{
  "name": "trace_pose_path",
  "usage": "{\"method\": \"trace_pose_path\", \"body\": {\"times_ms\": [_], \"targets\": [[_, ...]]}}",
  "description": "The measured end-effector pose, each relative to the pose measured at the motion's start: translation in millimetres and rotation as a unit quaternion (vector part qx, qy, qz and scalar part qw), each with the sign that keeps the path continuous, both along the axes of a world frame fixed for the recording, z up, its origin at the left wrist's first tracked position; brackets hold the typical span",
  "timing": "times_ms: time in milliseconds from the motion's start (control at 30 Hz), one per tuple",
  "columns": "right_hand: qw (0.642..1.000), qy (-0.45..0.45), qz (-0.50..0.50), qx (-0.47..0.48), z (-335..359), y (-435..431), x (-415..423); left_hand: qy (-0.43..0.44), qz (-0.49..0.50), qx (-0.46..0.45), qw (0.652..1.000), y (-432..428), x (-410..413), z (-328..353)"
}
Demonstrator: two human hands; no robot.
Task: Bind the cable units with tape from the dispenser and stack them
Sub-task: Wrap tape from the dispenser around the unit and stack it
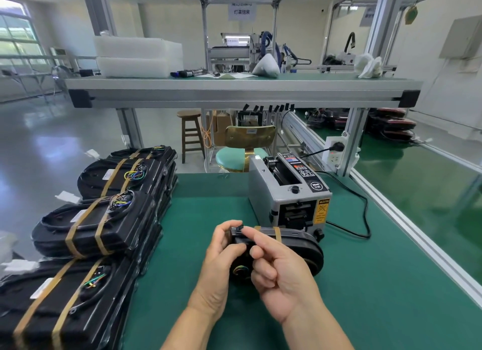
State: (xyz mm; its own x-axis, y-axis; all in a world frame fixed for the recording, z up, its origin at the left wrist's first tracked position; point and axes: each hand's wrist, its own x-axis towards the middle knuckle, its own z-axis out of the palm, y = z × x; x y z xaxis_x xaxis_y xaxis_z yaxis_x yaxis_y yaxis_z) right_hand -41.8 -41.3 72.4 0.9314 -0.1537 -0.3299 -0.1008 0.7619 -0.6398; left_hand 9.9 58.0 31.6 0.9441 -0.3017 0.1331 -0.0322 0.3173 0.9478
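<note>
The black cable unit [292, 245] is held just in front of the tape dispenser [289, 193], a tan tape band [277, 233] across it; the left hand [221, 266] grips its near end, fingers curled round; the right hand [281, 274] is curled against it, though whether it pinches anything I cannot tell; stacks of bound units [104, 219] stand left on the green mat [365, 284].

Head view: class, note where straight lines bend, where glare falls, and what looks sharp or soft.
Head view: the wide-angle lens bows the upper shelf and tilts posts; window light glares off the grey floor at left; left hand, right hand, cable unit and tape dispenser look sharp, far machinery softer.
</note>
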Motion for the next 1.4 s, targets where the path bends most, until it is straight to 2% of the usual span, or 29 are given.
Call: {"method": "trace_pose_path", "body": {"times_ms": [200,433,700,900,1033,1233,1400], "targets": [[1.000,-0.005,0.006,-0.013,0,2,1,0.010,-0.001,0.002,1.000,2,1,-1],[0.997,0.000,0.007,-0.078,1,3,2,0.015,-0.006,0.012,1.000,4,-1,2],[0.996,-0.004,0.001,-0.094,1,3,1,0.009,-0.008,0.015,1.000,4,-1,2],[0.995,-0.009,-0.001,-0.099,-1,4,0,0.038,-0.008,-0.019,0.999,4,-4,7],[0.994,-0.008,0.000,-0.110,-2,5,1,0.056,0.065,0.038,0.996,-3,-3,13],[0.992,-0.012,-0.002,-0.125,-1,6,0,0.051,0.088,0.059,0.993,-9,-2,16],[0.988,-0.018,0.002,-0.155,2,6,-2,0.013,0.130,0.125,0.983,-12,2,12]]}}
